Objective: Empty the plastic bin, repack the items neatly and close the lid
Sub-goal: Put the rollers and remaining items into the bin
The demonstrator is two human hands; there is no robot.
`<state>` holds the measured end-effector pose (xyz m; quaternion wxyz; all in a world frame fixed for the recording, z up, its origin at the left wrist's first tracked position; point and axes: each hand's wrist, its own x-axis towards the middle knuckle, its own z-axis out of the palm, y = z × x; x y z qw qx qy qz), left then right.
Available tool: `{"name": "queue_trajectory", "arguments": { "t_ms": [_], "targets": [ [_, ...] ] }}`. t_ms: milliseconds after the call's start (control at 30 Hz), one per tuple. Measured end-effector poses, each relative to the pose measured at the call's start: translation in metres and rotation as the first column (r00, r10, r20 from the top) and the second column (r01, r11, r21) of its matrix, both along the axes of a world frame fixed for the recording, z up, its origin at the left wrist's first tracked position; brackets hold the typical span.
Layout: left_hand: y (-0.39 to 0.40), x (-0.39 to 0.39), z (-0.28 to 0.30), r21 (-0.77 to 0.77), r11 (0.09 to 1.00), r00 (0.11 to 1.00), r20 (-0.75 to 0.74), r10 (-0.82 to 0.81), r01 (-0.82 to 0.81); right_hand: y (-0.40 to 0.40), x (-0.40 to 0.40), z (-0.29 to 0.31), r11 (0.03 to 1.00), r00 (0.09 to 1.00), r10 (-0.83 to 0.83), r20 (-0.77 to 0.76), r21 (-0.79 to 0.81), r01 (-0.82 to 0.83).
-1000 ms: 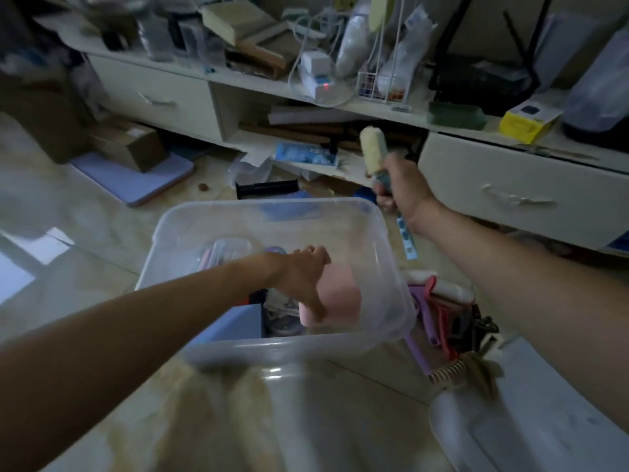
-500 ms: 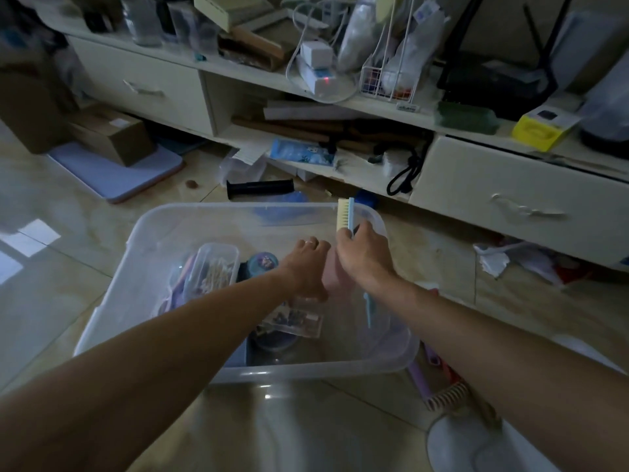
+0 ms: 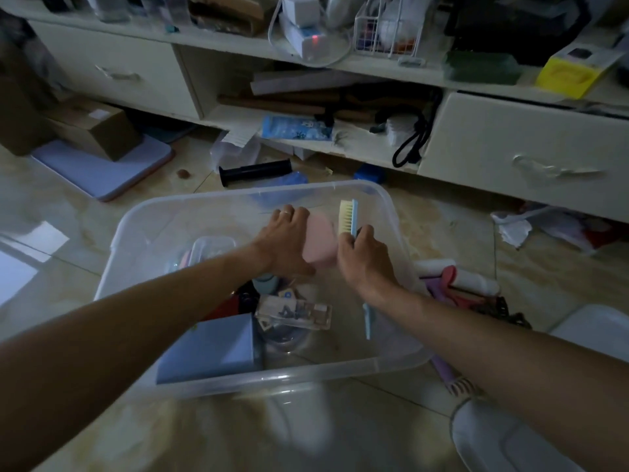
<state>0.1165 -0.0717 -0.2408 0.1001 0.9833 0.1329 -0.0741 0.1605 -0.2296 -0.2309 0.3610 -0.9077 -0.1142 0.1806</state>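
A clear plastic bin [image 3: 381, 361] stands on the tiled floor in front of me. Inside it my left hand [image 3: 287, 243] holds a pink oblong item [image 3: 321, 241] upright. Right beside it my right hand [image 3: 362, 257] grips a light blue brush [image 3: 350, 218] with cream bristles, its head pointing up and its handle reaching down into the bin. Also in the bin lie a blue box [image 3: 211, 347], a small clear case of dark pieces [image 3: 294, 311] and a clear lidded box [image 3: 211, 252]. The white lid [image 3: 503, 437] lies at the lower right.
More items, purple and red handled tools [image 3: 446, 289] among them, lie on the floor right of the bin. A low white cabinet [image 3: 520, 155] with cluttered shelves runs along the back. A black tube [image 3: 255, 172], a cardboard box [image 3: 97, 129] and a purple board [image 3: 102, 163] lie behind the bin.
My right hand brought the brush from up near the cabinet down into the bin, next to the pink item. My left hand moved the pink item toward the bin's far side.
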Motion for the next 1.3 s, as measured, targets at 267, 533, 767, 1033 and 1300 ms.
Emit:
{"name": "queue_trajectory", "arguments": {
  "t_ms": [267,533,767,1033,1300],
  "targets": [
    [0.01,-0.05,0.038,-0.032,0.997,0.982,-0.178,-0.069,0.065,0.022,0.006,-0.007,0.991,0.979,-0.132,-0.158,0.0,0.134],
    [-0.042,-0.07,0.061,-0.275,0.953,0.866,-0.437,-0.244,0.129,0.014,0.025,-0.002,0.988,0.945,-0.122,-0.305,0.05,0.143],
    [-0.046,-0.062,0.057,-0.503,0.835,0.717,-0.665,-0.21,-0.222,0.01,0.025,0.001,0.996,0.906,-0.051,-0.42,0.042,0.075],
    [-0.04,-0.05,0.027,-0.302,0.953,0.638,-0.726,-0.255,0.037,0.019,0.028,0.003,0.996,0.915,-0.041,-0.402,0.052,0.067],
    [-0.043,-0.052,0.02,-0.172,0.962,0.581,-0.769,-0.267,0.214,0.016,0.028,-0.004,0.998,0.901,-0.038,-0.433,0.021,0.052]
  ]
}}
